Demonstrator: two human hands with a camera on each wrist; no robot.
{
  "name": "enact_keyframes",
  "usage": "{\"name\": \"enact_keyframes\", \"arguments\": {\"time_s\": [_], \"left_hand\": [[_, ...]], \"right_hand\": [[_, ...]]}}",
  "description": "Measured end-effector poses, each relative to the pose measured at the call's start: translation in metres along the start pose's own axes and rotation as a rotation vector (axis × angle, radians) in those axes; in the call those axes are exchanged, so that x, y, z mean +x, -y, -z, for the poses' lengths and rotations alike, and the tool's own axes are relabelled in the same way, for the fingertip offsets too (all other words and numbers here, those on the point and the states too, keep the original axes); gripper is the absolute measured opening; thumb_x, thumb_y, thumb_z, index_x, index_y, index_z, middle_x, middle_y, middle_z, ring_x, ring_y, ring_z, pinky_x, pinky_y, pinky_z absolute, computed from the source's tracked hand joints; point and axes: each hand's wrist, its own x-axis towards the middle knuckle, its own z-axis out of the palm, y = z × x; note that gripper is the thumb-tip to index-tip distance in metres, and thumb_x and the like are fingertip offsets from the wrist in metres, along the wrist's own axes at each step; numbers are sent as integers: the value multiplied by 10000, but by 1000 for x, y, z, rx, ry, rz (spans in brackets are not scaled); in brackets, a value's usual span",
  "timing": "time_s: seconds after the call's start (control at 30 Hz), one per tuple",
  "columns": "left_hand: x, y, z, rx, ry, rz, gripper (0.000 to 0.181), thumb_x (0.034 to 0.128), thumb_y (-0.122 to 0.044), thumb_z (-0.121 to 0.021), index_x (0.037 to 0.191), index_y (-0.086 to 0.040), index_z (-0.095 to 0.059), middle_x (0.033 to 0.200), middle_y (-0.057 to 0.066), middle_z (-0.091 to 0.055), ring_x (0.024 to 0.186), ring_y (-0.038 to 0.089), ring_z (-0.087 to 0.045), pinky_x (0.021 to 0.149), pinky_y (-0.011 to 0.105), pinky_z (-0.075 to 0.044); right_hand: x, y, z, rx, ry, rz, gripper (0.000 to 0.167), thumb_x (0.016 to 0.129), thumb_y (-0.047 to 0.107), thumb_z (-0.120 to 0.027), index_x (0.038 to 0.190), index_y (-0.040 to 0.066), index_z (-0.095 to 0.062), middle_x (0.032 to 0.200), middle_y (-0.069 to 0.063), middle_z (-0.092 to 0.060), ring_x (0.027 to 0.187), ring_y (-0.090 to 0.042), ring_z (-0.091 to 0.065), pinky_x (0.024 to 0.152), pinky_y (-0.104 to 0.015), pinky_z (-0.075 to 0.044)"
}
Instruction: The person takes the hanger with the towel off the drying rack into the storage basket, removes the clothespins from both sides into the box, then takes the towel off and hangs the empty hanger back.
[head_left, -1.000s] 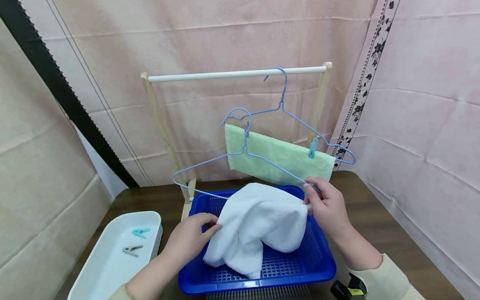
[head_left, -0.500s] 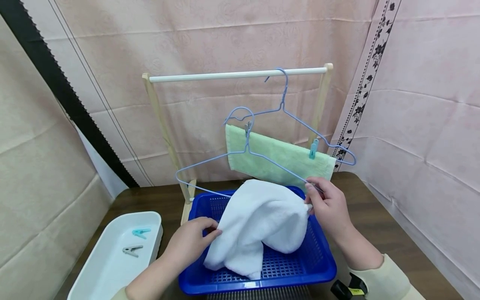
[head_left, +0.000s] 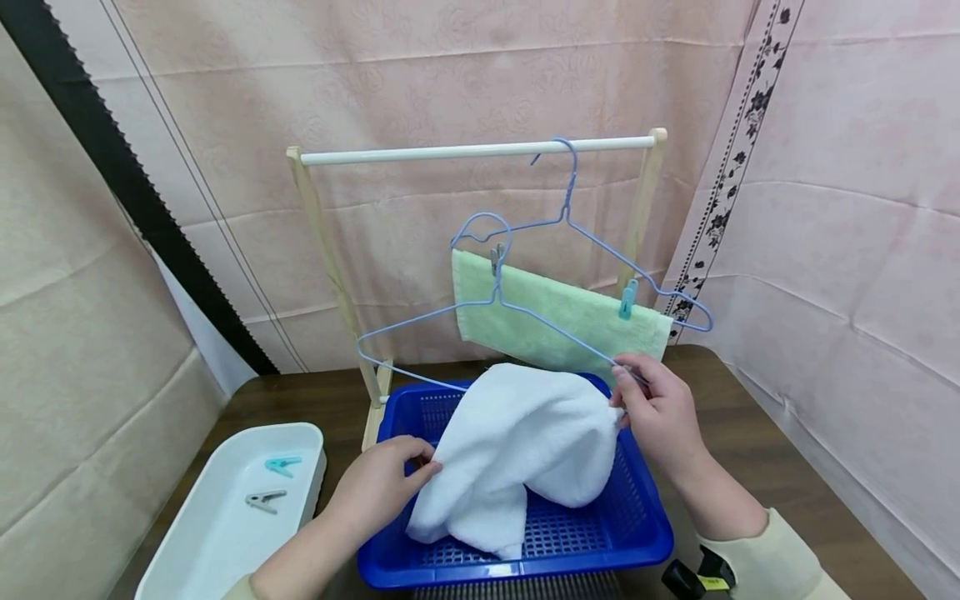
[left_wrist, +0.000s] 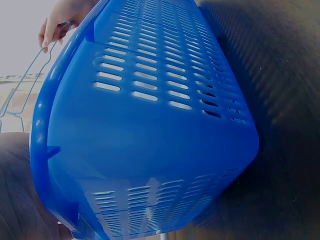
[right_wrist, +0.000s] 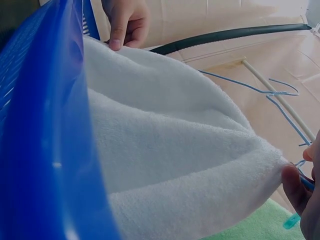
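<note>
A white towel (head_left: 517, 450) lies bunched over the blue basket (head_left: 517, 572), draped across the lower bar of a blue wire hanger (head_left: 427, 315). My right hand (head_left: 660, 412) grips the right end of this hanger and pinches a towel corner against it; the pinched corner (right_wrist: 280, 161) shows in the right wrist view. At the towel's left edge, my left hand (head_left: 386, 483) pinches the cloth between thumb and fingers. The hanger's hook stands free in the air, in front of a hanging green towel (head_left: 555, 312). The hanger's lower bar is partly hidden by the white towel.
A wooden rack with a white rod (head_left: 450, 153) stands behind, bearing a second blue hanger (head_left: 607, 248). A teal clothespin (head_left: 627, 300) and a grey one fasten the green towel to it. Left, a white tray (head_left: 202, 533) holds a teal clothespin (head_left: 282, 466) and a grey clothespin (head_left: 265, 501).
The held hanger has tilted slightly, its left end and hook shifting a little to the right. Both hands keep their hold on the towel, almost in place.
</note>
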Motion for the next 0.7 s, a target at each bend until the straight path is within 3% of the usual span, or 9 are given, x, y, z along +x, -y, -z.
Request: {"name": "enact_keyframes", "arguments": {"time_s": [0.5, 0.7], "left_hand": [[9, -6, 6, -53, -17, -2, 129, 939, -439, -659, 940, -318, -705, 876, -167, -647, 744, 32, -557, 644, 289, -486], [15, -13, 10, -105, -41, 30, 237, 952, -501, -613, 1030, -298, -707, 887, -187, -646, 798, 37, -576, 719, 322, -504]], "right_hand": [[-1, 1, -3, 17, 6, 32, 129, 987, 9, -570, 1075, 24, -663, 672, -61, -600, 537, -152, -567, 460, -288, -523], [-1, 3, -3, 33, 10, 39, 131, 989, 9, -567, 1075, 28, -664, 670, -60, -599, 528, -146, -570, 455, -296, -522]]}}
